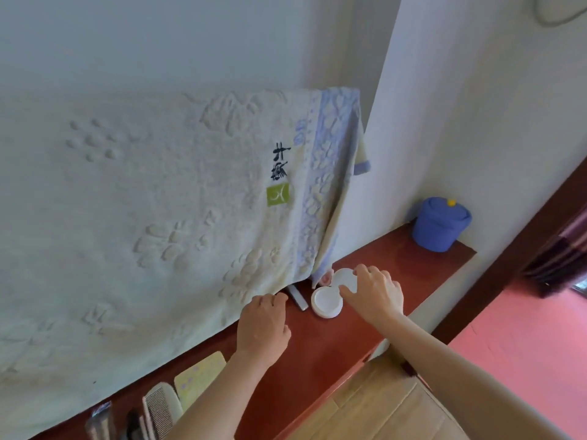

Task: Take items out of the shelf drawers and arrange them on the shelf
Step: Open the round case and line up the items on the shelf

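Note:
On the red-brown shelf (317, 354) stand two round white jars, a near one (325, 302) and a far one (343, 276), side by side. My right hand (373, 292) rests over them with its fingertips touching both lids. My left hand (265, 323) sits to their left with fingers curled under; what it holds, if anything, is hidden. A slim grey stick-shaped item (298, 298) lies between my left hand and the jars. A small pink thing (326, 277) peeks out behind the far jar.
A large pale embossed towel (158, 217) hangs over the shelf's back. A blue lidded pot (440, 225) stands at the far end. Combs (158, 408) and a yellow card (198, 377) lie at the near left. A wooden drawer front (381, 408) is below.

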Tool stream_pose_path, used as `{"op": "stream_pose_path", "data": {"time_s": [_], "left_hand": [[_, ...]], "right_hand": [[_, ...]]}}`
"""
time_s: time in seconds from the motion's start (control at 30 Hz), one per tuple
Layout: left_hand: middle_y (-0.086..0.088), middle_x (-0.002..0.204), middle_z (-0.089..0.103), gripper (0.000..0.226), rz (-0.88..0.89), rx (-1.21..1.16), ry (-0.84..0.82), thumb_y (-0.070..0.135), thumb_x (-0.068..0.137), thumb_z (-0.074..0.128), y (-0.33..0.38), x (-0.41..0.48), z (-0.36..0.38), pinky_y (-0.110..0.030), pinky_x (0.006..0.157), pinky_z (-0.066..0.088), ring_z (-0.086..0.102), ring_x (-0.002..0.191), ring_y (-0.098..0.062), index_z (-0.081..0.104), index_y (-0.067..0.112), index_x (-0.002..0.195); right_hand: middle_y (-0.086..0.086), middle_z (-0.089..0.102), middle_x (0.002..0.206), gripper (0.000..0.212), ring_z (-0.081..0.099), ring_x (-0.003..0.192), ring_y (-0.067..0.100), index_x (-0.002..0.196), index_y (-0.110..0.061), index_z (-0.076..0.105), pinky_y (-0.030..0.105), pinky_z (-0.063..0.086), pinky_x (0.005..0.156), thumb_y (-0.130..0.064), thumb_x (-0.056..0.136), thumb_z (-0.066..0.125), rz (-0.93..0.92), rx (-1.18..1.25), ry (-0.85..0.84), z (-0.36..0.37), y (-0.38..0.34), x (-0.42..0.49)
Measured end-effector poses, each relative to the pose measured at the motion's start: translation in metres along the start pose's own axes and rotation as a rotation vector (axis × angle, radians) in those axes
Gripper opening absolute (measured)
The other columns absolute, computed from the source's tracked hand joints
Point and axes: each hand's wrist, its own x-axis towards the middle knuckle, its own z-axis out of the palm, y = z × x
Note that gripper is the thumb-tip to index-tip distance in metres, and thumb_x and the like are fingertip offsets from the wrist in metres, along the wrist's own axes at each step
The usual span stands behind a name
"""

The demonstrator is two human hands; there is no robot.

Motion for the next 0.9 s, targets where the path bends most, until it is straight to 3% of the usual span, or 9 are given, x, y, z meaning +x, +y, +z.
{"op": "stream_pose_path", "data": {"time_s": [0.13,0.27,0.4,0.43,0.53,0.6,0.77,0.9], "left_hand": [[0.001,0.129,0.051,0.058,-0.083,0.032,-0.044,0.036,0.085,0.053,0.031,0.034,0.025,-0.029,0.097,0.038,0.045,0.120,-0.019,0.033,0.017,0.136],[0.002,0.127,0.052,0.064,-0.143,0.004,-0.066,0.042,0.076,0.063,0.054,0.058,0.053,-0.029,0.097,0.040,0.049,0.117,-0.019,0.042,0.017,0.131],[-0.001,0.094,0.068,0.074,-0.173,-0.001,-0.062,0.043,0.037,0.083,0.066,0.073,0.071,-0.031,0.070,0.055,0.066,0.087,-0.020,0.065,0.012,0.101],[-0.001,0.094,0.068,0.076,-0.171,0.001,-0.055,0.043,0.034,0.084,0.068,0.076,0.075,-0.031,0.071,0.056,0.067,0.088,-0.021,0.065,0.012,0.101],[0.001,0.124,0.054,0.077,-0.184,0.046,-0.111,0.043,0.061,0.071,0.075,0.083,0.087,-0.034,0.098,0.041,0.049,0.119,-0.022,0.047,0.014,0.128],[0.003,0.136,0.041,0.078,-0.200,0.085,-0.118,0.043,0.071,0.062,0.078,0.086,0.093,-0.033,0.107,0.029,0.033,0.131,-0.021,0.032,0.017,0.138],[0.002,0.144,0.033,0.086,-0.254,0.165,-0.196,0.045,0.076,0.060,0.088,0.092,0.101,-0.041,0.116,0.015,0.018,0.140,-0.024,0.017,0.016,0.145],[-0.001,0.142,0.037,0.084,-0.282,0.182,-0.214,0.042,0.081,0.059,0.094,0.094,0.109,-0.043,0.116,0.012,0.024,0.138,-0.020,0.015,0.014,0.146]], "right_hand": [[0.000,0.062,0.110,0.045,0.055,0.105,0.022,0.119,-0.018,0.051,0.033,0.041,0.088,-0.050,0.088,0.048,-0.086,-0.060,-0.051,0.013,0.028,0.050],[-0.002,0.063,0.107,0.044,0.056,0.102,0.019,0.118,-0.018,0.050,0.031,0.041,0.087,-0.050,0.089,0.045,-0.177,-0.103,-0.078,0.027,0.047,0.086],[0.000,0.059,0.112,0.047,0.054,0.105,0.020,0.122,-0.018,0.045,0.031,0.041,0.089,-0.051,0.088,0.048,-0.249,-0.121,-0.127,0.044,0.058,0.105],[0.001,0.057,0.114,0.050,0.054,0.106,0.020,0.123,-0.017,0.043,0.032,0.042,0.089,-0.051,0.087,0.050,-0.269,-0.128,-0.143,0.048,0.060,0.108],[0.004,0.050,0.122,0.062,0.051,0.111,0.023,0.131,-0.017,0.035,0.034,0.042,0.089,-0.050,0.083,0.058,-0.335,-0.150,-0.205,0.059,0.065,0.115],[0.005,0.046,0.126,0.072,0.050,0.114,0.025,0.136,-0.018,0.029,0.035,0.044,0.089,-0.049,0.080,0.063,-0.376,-0.159,-0.248,0.067,0.069,0.118],[0.007,0.042,0.129,0.087,0.049,0.114,0.026,0.143,-0.023,0.019,0.036,0.047,0.087,-0.045,0.076,0.069,-0.427,-0.152,-0.309,0.080,0.074,0.125],[0.008,0.041,0.132,0.098,0.050,0.115,0.027,0.147,-0.031,0.006,0.037,0.048,0.087,-0.040,0.076,0.072,-0.477,-0.176,-0.363,0.088,0.076,0.125]]}}
